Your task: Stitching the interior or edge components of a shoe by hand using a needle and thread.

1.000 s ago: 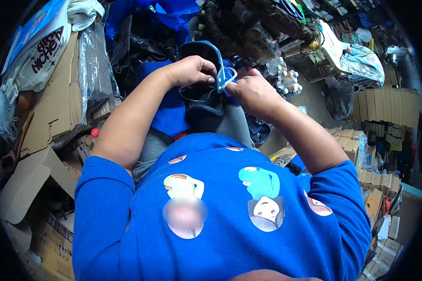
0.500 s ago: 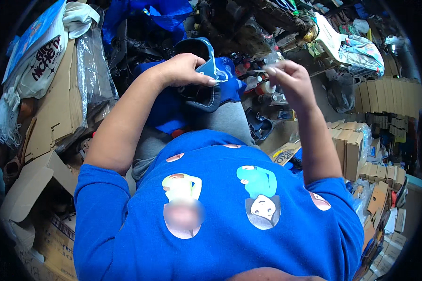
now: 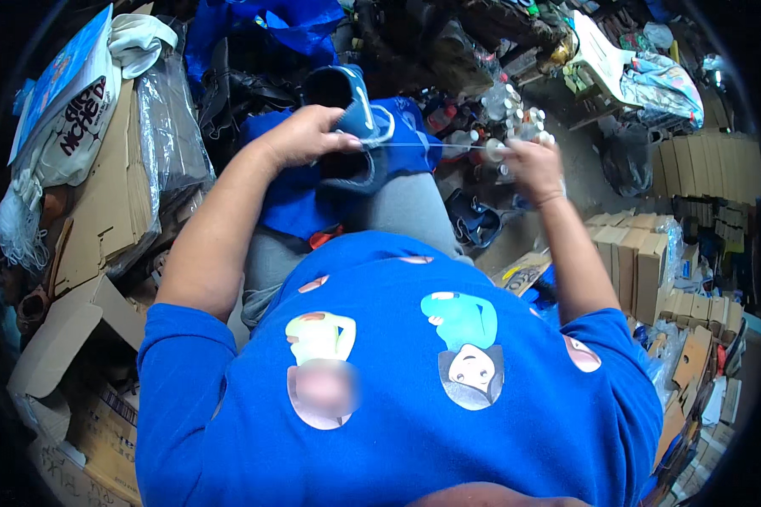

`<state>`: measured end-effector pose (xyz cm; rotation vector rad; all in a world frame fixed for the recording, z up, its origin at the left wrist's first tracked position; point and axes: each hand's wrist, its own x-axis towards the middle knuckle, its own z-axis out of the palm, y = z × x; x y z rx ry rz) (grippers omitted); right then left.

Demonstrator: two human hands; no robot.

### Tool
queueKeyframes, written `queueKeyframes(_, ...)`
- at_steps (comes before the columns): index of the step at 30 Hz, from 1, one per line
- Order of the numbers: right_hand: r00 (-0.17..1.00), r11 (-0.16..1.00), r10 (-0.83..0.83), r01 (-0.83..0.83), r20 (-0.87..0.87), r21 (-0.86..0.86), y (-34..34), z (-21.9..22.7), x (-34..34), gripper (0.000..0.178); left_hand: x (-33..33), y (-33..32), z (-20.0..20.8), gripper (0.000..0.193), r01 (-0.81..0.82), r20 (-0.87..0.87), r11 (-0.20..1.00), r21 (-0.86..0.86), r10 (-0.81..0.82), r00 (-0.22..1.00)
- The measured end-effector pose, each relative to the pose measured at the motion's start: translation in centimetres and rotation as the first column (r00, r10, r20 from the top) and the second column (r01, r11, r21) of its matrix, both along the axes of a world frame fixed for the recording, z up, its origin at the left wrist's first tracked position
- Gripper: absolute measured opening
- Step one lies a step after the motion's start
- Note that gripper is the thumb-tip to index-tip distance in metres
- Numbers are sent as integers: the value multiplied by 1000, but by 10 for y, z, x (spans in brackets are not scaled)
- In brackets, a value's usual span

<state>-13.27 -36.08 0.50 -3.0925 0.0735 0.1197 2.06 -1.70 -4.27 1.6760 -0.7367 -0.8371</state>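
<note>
My left hand (image 3: 309, 139) pinches the edge of a dark blue shoe upper (image 3: 362, 108) above my lap. White stitches or lacing show along the upper, and a pale loop (image 3: 384, 127) stands out on its right side. From beside my left fingertips a thin white thread (image 3: 431, 145) runs straight across to my right hand (image 3: 534, 167). That hand is closed on the thread's far end, held out to the right and slightly blurred. Blue cloth (image 3: 292, 203) lies under the upper, over my grey trousers (image 3: 410, 211).
Small bottles (image 3: 503, 106) cluster beyond my right hand. Another dark shoe piece (image 3: 473, 218) lies on the floor by my knee. Cardboard boxes (image 3: 638, 262) are stacked at right, and flat cardboard (image 3: 106, 194) with plastic wrap leans at left. A white chair (image 3: 596, 59) holds cloth.
My right hand has moved a little right and lower, and the thread now stretches taut between my hands. The left hand keeps its grip on the shoe upper, shifted slightly left.
</note>
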Motion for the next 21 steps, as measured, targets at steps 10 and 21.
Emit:
queueKeyframes(10,255,-301,-563,823,-786,482,-73,-84,-100,70,-23,-22,60,44,-181,649,935,305,-65,758)
queueKeyframes(21,935,599,175,-349,307,721,137,-2,72,21,-23,-2,38,16,-416,85,881,-226,444,892)
